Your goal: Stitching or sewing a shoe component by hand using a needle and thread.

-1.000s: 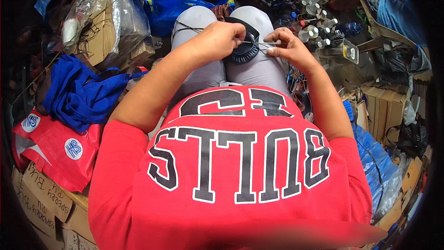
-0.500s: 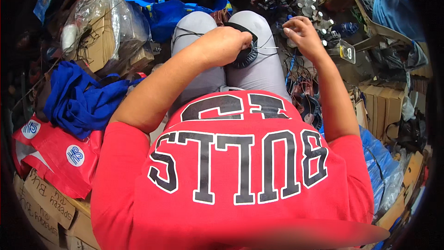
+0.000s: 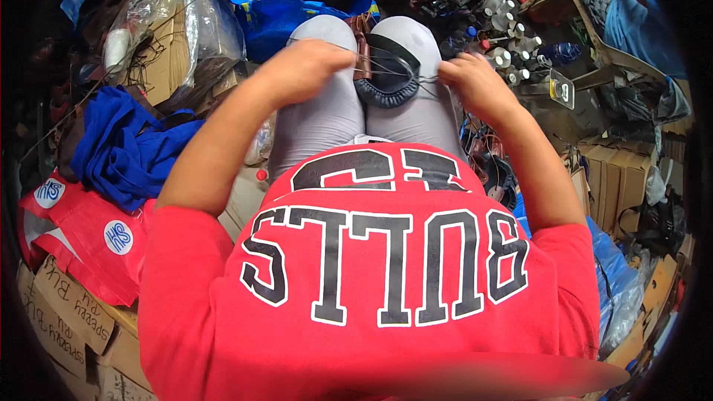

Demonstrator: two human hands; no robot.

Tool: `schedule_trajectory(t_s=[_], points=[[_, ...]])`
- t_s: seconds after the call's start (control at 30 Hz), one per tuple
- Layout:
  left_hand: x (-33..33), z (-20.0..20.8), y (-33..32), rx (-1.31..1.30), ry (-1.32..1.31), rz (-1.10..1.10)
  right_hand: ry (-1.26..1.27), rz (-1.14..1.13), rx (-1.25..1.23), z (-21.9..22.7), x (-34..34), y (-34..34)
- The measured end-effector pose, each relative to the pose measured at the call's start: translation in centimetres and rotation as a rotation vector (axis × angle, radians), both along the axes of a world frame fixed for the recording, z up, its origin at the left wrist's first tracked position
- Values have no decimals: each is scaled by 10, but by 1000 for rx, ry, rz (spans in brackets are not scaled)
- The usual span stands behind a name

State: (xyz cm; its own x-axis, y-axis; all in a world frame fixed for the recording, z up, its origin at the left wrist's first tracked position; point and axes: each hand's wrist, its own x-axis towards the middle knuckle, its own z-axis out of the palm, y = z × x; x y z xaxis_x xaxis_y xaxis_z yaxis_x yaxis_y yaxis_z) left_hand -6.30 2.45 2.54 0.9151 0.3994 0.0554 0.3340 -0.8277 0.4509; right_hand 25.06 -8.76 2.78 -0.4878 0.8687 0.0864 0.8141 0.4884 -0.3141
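As thread (image 3: pixel 428 77) stretched sideways, a black shoe (image 3: pixel 388 93) sat mid-stitch

Where grey trousers (image 3: pixel 319 115) formed a lap, the shoe lay between the left hand (image 3: pixel 312 70) and the right hand (image 3: pixel 475 83), mostly over the right thigh. The left hand was curled nearly closed, apparently pinching thread, though blur hid its fingertips; the right hand's fingers were gathered in a pinch, seemingly on the strands beside the shoe. The stitching looked partway along: thread already met the shoe's edge, but loose lengths had not yet been pulled snug. The rounded, ridged end pointed back toward the red shirt (image 3: pixel 386 252); the long axis seemed to run from there toward the knees, leaning slightly left. Whether that end was toe or heel could not be told. Beyond the left hand gaped a blue bag (image 3: pixel 271 18).
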Motion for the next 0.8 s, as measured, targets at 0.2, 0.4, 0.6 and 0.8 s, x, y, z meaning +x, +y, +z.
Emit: schedule_trajectory(t_s=[0.2, 0.4, 0.6, 0.8], points=[[-88, 64, 10, -536, -181, 717, 890, -848, -531, 10, 60, -36], [-24, 102, 2, -906, -1071, 163, 2012, -449, -454, 27, 6, 7], [-36, 105, -27, -771, -128, 103, 1844, 342, -964, 54, -3, -10], [-171, 122, 48, 346, 183, 756, 441, -632, -423, -23, 111, -89]])
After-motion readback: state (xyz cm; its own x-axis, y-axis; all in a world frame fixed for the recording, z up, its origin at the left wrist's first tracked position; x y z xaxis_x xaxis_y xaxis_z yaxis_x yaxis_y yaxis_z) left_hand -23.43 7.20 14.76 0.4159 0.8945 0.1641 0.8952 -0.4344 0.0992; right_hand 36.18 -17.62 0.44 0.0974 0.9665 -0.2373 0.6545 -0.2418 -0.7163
